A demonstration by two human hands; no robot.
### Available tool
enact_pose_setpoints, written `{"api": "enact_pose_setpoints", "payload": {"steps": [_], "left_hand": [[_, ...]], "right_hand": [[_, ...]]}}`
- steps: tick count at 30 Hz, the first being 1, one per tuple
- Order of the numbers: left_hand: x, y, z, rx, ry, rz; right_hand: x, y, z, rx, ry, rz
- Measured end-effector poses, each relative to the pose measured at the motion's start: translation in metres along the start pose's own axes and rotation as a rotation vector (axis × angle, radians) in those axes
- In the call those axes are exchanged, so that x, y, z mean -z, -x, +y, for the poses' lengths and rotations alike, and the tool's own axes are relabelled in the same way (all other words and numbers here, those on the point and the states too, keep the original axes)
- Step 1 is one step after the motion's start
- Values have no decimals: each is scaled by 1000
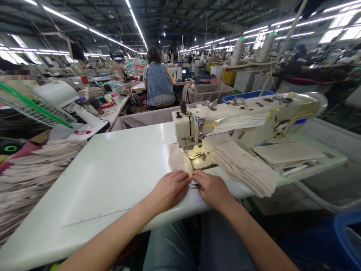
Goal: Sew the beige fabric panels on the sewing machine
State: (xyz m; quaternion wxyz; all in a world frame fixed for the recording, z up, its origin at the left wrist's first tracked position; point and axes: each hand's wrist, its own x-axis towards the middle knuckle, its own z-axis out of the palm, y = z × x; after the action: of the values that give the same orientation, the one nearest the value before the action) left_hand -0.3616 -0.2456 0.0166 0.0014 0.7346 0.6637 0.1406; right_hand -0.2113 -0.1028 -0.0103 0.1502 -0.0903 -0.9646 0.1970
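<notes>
A beige fabric piece (177, 159) lies under the needle of the white sewing machine (186, 130), its near edge running toward me. My left hand (173, 188) is closed on that near edge, fingertips together. Right beside it, nearly touching, my right hand (213, 187) pinches the same edge between thumb and fingers. Small dark metal blades, apparently thread snips (195, 186), poke out from under my right hand; their handle is hidden. To the right of the needle plate (201, 160) rests a stack of folded beige fabric pieces (245, 165).
More beige pieces (287, 152) lie on the machine bed's right. A large fabric pile (36, 180) stands left of the table (113, 169), near a white fan (59, 98). Thread cones (238, 52) rise behind the machine. A person in a denim vest (160, 84) sits ahead.
</notes>
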Motion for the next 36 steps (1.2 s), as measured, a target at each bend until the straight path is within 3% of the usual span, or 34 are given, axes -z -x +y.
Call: {"api": "enact_pose_setpoints", "payload": {"steps": [11, 23, 32, 36], "left_hand": [[0, -13, -25, 11, -36, 16], [0, -31, -51, 37, -101, 62], [-1, -42, -74, 21, -111, 101], [0, -44, -79, -3, -104, 82]], "right_hand": [[4, -13, -1, -56, 73, -62], [8, 9, 3, -60, 32, 24], [25, 26, 0, 21, -8, 190], [46, 40, 11, 2, 34, 405]]}}
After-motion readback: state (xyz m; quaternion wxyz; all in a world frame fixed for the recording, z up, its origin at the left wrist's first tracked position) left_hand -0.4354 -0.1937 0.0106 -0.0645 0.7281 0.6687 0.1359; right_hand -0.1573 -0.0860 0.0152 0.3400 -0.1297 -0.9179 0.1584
